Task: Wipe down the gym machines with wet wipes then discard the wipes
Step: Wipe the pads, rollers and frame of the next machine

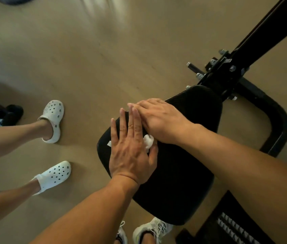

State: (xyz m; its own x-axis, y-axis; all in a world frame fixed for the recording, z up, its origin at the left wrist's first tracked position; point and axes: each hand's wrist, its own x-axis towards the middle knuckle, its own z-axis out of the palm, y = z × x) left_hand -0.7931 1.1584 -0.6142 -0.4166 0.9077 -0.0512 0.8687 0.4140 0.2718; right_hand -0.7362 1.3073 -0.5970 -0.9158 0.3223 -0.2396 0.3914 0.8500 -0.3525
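The floor (89, 55) is smooth and tan. A black seat (183, 173) sits on a black frame (255, 41), its long side running from near the camera up to the right. A second person's legs in white clogs (53, 120) stand at the left. The left hand (130, 150) lies flat with straight fingers, pressing a white wipe (148, 140) onto the seat. The wipe peeks out on both sides. The right hand (158, 120) lies flat too, touching the left fingers.
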